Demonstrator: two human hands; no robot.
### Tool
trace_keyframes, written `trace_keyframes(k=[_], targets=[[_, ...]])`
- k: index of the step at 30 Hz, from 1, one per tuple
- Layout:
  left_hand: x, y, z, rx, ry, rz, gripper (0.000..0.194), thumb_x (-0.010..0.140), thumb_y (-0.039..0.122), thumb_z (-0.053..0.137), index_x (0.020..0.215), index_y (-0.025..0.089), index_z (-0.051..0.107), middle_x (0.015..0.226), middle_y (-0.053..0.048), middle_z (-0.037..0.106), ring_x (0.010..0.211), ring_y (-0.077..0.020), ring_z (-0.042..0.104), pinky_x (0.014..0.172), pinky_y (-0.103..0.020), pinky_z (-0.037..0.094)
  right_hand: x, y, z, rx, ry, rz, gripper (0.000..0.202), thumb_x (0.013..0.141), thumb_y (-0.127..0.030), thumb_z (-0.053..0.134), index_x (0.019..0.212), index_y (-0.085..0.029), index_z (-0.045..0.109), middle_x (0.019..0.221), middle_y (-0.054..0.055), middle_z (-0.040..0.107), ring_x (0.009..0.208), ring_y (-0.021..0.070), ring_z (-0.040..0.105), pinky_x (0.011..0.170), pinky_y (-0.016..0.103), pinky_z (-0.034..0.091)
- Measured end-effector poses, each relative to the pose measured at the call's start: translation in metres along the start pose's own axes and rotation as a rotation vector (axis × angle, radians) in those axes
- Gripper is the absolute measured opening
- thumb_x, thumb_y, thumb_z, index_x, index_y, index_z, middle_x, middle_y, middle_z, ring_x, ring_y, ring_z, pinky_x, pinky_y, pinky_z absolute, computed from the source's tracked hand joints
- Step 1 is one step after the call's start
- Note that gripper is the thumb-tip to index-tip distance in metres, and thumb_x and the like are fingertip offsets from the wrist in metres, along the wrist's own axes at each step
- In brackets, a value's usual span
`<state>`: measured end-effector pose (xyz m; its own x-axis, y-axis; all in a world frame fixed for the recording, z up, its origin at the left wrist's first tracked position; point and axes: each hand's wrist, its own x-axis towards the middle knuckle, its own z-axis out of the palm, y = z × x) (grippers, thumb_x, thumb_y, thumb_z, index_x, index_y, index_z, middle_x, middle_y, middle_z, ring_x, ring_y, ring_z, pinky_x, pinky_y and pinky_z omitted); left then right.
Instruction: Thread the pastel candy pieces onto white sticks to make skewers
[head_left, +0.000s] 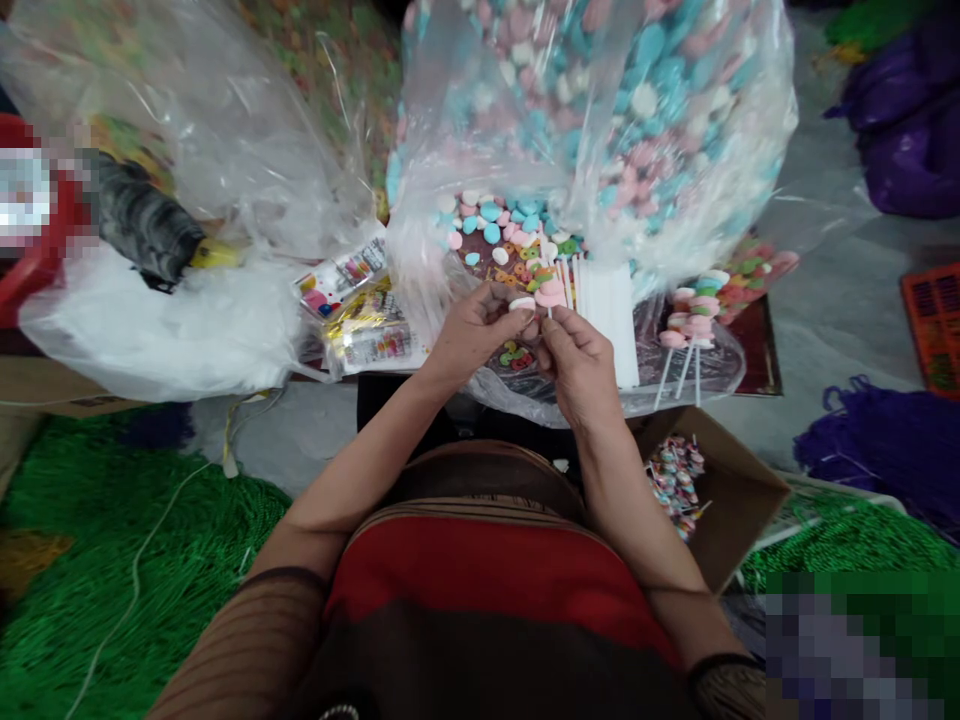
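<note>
My left hand [487, 330] pinches a white marshmallow disc [522, 303] between thumb and fingers. Close beside it, my right hand [576, 350] is closed on the thin white stick of a candy skewer [551, 290], which carries pink and green pieces. Just beyond both hands lie loose pink, blue and white marshmallows [491, 232] and small ring-shaped gummies [506, 275]. A row of white sticks [606, 315] is at the right of my right hand. Finished-looking candy skewers [697, 318] rest farther right on clear plastic.
A big clear bag of marshmallows [630, 110] rises behind the work spot, and a bag of gummies [322, 90] stands left of it. Printed wrappers [375, 325] lie at left. Below right is a cardboard box [739, 500] holding wrapped candies. Another person's sleeve [146, 215] shows at left.
</note>
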<state>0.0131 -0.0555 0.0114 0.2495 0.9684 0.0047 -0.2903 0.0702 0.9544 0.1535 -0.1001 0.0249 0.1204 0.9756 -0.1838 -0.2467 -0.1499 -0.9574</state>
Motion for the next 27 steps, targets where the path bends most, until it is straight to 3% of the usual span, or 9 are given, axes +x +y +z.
trace_keyframes(k=[3,9,16,22,27], targets=[[0.002,-0.003,-0.004,-0.010,0.081,-0.038,0.036,0.080,0.044,0.084,0.090,0.021,0.059,0.083,0.003,0.072,0.070,-0.0096,0.067,0.069,-0.025,0.056,-0.010,-0.002,-0.007,-0.028,0.001,-0.018,0.036,0.087,-0.050,0.075,0.110,-0.022,0.075,0.067,-0.003,0.066,0.044,0.0063,0.041,0.041,0.022,0.029],[0.009,-0.008,-0.015,-0.095,0.189,-0.111,0.033,0.085,0.045,0.081,0.101,0.023,0.063,0.092,0.000,0.075,0.088,-0.0148,0.074,0.083,-0.030,0.061,-0.045,-0.003,-0.019,-0.225,-0.100,-0.013,0.032,0.096,-0.042,0.064,0.116,-0.021,0.078,0.045,-0.009,0.050,0.038,0.0071,0.036,0.044,0.022,0.031],[0.010,-0.010,-0.015,-0.190,0.134,-0.172,0.037,0.087,0.048,0.079,0.114,0.023,0.072,0.104,-0.004,0.078,0.113,-0.0217,0.074,0.096,-0.036,0.062,-0.050,-0.001,-0.017,-0.323,-0.127,-0.034,0.033,0.093,-0.037,0.061,0.112,-0.017,0.080,0.046,-0.009,0.045,0.039,0.0079,0.036,0.044,0.023,0.032],[0.009,-0.012,-0.016,-0.116,0.142,-0.100,0.039,0.087,0.051,0.080,0.114,0.024,0.074,0.105,-0.003,0.079,0.106,-0.0195,0.076,0.094,-0.036,0.062,-0.050,0.000,-0.018,-0.363,-0.124,-0.022,0.034,0.093,-0.038,0.059,0.110,-0.017,0.080,0.047,-0.009,0.044,0.039,0.0079,0.035,0.044,0.024,0.031],[0.004,-0.017,-0.014,0.150,0.241,0.135,0.034,0.083,0.049,0.083,0.107,0.026,0.076,0.100,0.000,0.080,0.090,-0.0144,0.073,0.088,-0.031,0.060,-0.054,-0.009,-0.014,-0.359,-0.102,0.041,0.037,0.094,-0.041,0.059,0.109,-0.014,0.079,0.045,-0.009,0.043,0.039,0.0080,0.034,0.043,0.023,0.027]])
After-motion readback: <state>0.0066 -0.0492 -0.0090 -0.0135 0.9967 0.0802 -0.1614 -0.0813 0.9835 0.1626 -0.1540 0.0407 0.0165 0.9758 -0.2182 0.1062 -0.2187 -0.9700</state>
